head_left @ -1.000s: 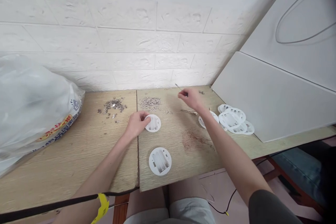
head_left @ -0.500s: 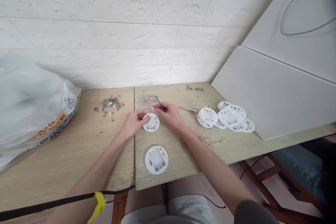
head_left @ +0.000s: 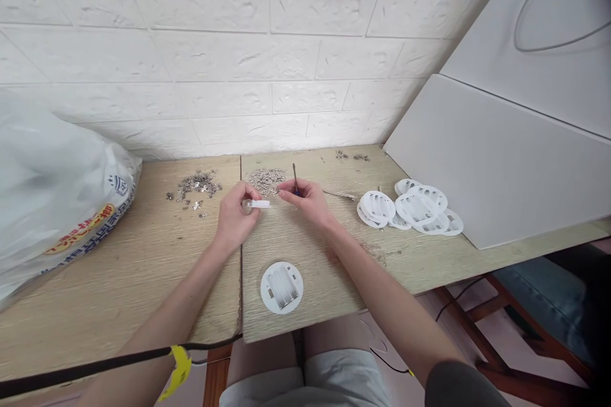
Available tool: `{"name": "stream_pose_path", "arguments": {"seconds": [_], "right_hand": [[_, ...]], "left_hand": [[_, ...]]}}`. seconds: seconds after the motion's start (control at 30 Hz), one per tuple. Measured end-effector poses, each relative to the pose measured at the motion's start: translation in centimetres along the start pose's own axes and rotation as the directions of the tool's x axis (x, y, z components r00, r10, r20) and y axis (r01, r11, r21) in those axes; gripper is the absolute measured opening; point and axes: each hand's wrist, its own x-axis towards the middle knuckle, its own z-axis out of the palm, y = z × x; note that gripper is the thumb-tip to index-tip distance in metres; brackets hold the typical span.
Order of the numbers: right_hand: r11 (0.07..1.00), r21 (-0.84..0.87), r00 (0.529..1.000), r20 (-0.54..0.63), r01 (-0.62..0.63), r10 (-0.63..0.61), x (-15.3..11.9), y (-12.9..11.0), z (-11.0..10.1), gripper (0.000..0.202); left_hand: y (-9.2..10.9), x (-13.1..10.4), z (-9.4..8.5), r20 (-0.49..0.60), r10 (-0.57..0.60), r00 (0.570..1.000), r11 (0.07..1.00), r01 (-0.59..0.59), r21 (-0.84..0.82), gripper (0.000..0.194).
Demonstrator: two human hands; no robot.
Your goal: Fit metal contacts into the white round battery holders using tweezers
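My left hand [head_left: 237, 215] is closed round a white round battery holder [head_left: 260, 203], which is turned edge-on to me. Just to its right, my right hand [head_left: 305, 199] grips a screwdriver [head_left: 294, 175], its thin dark shaft pointing up and most of its handle hidden by the fingers. Whether the right fingertips also pinch a small metal piece is too small to tell. Behind both hands lies a pile of small metal contacts [head_left: 267, 177]. A second white battery holder [head_left: 281, 287] rests flat near the table's front edge, its slots facing up.
Another heap of metal pieces [head_left: 199, 184] lies on the left board. Several white battery holders [head_left: 421, 206] are stacked loosely at right, beside a leaning white panel [head_left: 501, 172]. Thin wire-like strips [head_left: 340, 194] lie nearby. A stuffed plastic bag [head_left: 62, 191] stands at far left.
The battery holder in my left hand has tipped from face-up to edge-on and shifted slightly left. The screwdriver has swung from slanting left to nearly upright.
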Motion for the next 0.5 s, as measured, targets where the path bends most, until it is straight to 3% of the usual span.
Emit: {"name": "stream_pose_path", "arguments": {"seconds": [0.1, 0.27, 0.5], "right_hand": [[1.0, -0.025, 0.999, 0.044, 0.016, -0.015, -0.19, -0.14, 0.17, 0.02], [0.997, -0.065, 0.989, 0.144, 0.032, -0.022, -0.59, -0.3, 0.74, 0.018], [0.987, -0.15, 0.984, 0.178, 0.048, -0.021, -0.72, -0.3, 0.87, 0.021]], "left_hand": [[-0.11, -0.11, 0.11, 0.015, 0.074, 0.997, 0.995, -0.075, 0.066, 0.008], [-0.31, -0.2, 0.38, 0.041, 0.079, 0.996, 0.991, -0.083, 0.107, 0.012], [-0.62, -0.11, 0.62, 0.072, 0.145, 0.987, 0.983, -0.152, 0.1, 0.019]]}}
